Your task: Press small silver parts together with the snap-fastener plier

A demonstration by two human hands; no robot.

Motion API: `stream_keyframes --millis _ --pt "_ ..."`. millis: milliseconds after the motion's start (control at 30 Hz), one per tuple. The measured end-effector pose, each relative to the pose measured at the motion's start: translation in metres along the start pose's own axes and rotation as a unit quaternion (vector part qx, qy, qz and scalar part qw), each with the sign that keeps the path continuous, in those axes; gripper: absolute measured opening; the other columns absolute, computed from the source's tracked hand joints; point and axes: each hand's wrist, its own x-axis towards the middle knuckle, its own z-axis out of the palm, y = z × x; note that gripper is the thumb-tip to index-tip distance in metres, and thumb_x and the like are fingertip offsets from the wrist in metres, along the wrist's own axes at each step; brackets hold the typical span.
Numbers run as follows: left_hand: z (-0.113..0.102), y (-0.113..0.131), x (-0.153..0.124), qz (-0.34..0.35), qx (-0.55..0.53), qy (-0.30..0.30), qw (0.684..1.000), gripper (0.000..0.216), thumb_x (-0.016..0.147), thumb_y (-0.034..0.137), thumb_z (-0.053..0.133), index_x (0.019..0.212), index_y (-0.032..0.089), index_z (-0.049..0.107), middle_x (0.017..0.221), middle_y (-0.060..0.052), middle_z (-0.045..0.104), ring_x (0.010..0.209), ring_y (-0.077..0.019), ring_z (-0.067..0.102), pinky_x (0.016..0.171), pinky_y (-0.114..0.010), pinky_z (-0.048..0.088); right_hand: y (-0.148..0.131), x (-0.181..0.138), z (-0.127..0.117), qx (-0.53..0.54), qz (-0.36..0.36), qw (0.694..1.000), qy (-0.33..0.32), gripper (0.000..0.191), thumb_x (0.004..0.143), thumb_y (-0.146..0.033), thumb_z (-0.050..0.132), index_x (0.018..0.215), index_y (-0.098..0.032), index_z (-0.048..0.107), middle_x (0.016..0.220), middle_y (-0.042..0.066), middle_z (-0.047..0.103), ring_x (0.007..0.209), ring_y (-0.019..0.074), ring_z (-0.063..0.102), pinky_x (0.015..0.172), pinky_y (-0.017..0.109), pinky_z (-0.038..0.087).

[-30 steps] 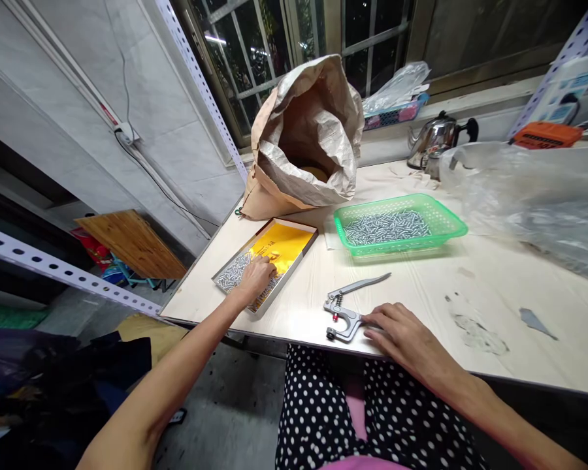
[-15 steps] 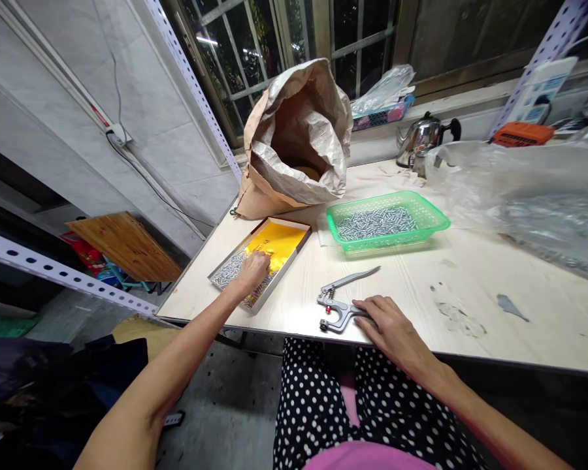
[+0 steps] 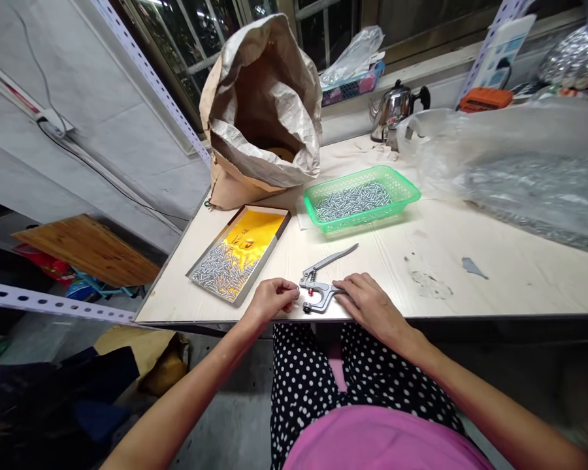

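My right hand is wrapped round one handle of grey snap-fastener pliers, which lie near the table's front edge. Their other handle is spread wide, with a spring and a red part near the jaws. Close to the left of the jaws is my left hand, its fingertips pinched together; whatever is in them is too small to make out. Behind it, a shallow tray with a yellow bottom holds many small silvery metal pieces. A green plastic basket holds similar small metal pieces.
A large open paper sack stands behind the tray. Clear plastic bags spread over the right side of the table. A metal kettle and an orange object are at the back. A grey scrap lies on the right.
My left hand has left the tray and come right and toward me, beside the pliers' jaws. My right hand still holds the pliers' handle. The whole view has shifted.
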Motion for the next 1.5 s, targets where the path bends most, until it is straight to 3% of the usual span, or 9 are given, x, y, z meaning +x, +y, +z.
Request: stream_keyframes --millis 333,667,967,1133,1233,1300,1400,1500 --pt "0.017 0.0 0.013 -0.096 -0.025 -0.037 0.994 0.02 0.073 0.029 0.071 0.072 0.01 0.064 0.046 0.006 0.049 0.035 -0.0035 0.034 0.037 -0.019 0.019 -0.001 0.0 0.001 -0.019 0.004 1.0 0.007 0.027 0.096 -0.024 0.047 0.118 -0.017 0.06 0.102 0.011 0.062 0.094 0.026 0.053 0.081 0.042 0.048" --pt "0.019 0.011 0.01 -0.131 0.018 -0.045 0.99 0.019 0.073 0.028 0.071 0.068 0.011 0.063 0.044 0.006 0.048 0.037 -0.0045 0.036 0.038 -0.019 0.021 -0.002 0.0 0.001 -0.029 0.005 0.999 0.015 0.027 0.096 -0.025 0.047 0.118 -0.019 0.061 0.101 0.011 0.063 0.094 0.0263 0.055 0.078 0.042 0.048" --pt "0.015 0.015 0.012 -0.115 0.106 -0.128 0.979 0.028 0.075 0.03 0.066 0.054 0.015 0.054 0.038 0.006 0.044 0.034 -0.0047 0.033 0.038 -0.019 0.022 -0.003 0.001 -0.003 -0.029 0.004 1.0 0.01 0.023 0.096 -0.025 0.048 0.111 -0.019 0.065 0.098 0.01 0.063 0.093 0.025 0.054 0.078 0.039 0.046" --pt "0.014 0.016 0.007 -0.143 0.104 -0.119 0.977 0.023 0.076 0.026 0.067 0.059 0.015 0.055 0.041 0.006 0.047 0.035 -0.0054 0.038 0.039 -0.018 0.03 -0.003 0.001 -0.003 -0.017 0.0 1.0 0.004 0.021 0.097 -0.025 0.048 0.103 -0.019 0.067 0.094 0.009 0.063 0.091 0.0238 0.054 0.079 0.039 0.047" --pt "0.015 0.014 0.006 -0.161 0.094 -0.105 0.977 0.021 0.078 0.024 0.064 0.061 0.016 0.055 0.04 0.006 0.047 0.035 -0.0061 0.039 0.039 -0.019 0.032 0.001 0.002 -0.009 -0.002 -0.011 1.0 -0.021 0.02 0.094 -0.028 0.053 0.106 -0.02 0.066 0.102 0.01 0.063 0.097 0.0247 0.055 0.082 0.041 0.049" --pt "0.016 0.012 0.005 -0.164 0.089 -0.098 0.977 0.019 0.078 0.023 0.064 0.063 0.015 0.056 0.04 0.006 0.047 0.035 -0.0066 0.04 0.04 -0.019 0.033 0.009 0.007 -0.016 -0.011 -0.028 0.999 -0.035 0.031 0.09 -0.033 0.061 0.116 -0.018 0.063 0.12 0.014 0.058 0.112 0.0285 0.051 0.091 0.045 0.047" --pt "0.016 0.011 0.005 -0.166 0.083 -0.092 0.978 0.017 0.078 0.023 0.065 0.065 0.014 0.058 0.042 0.006 0.048 0.036 -0.0069 0.042 0.041 -0.019 0.035 0.027 0.024 -0.028 -0.065 -0.044 0.995 -0.065 0.072 0.077 -0.048 0.073 0.135 -0.013 0.05 0.146 0.022 0.038 0.136 0.0398 0.03 0.105 0.057 0.034" --pt "0.017 0.013 0.004 -0.174 0.087 -0.092 0.977 0.017 0.078 0.023 0.065 0.065 0.014 0.057 0.041 0.006 0.049 0.034 -0.0066 0.042 0.04 -0.018 0.034 0.047 0.045 -0.035 -0.097 -0.044 0.982 -0.155 0.101 0.065 -0.065 0.075 0.143 -0.011 0.041 0.15 0.026 0.032 0.139 0.0458 0.022 0.107 0.062 0.027"
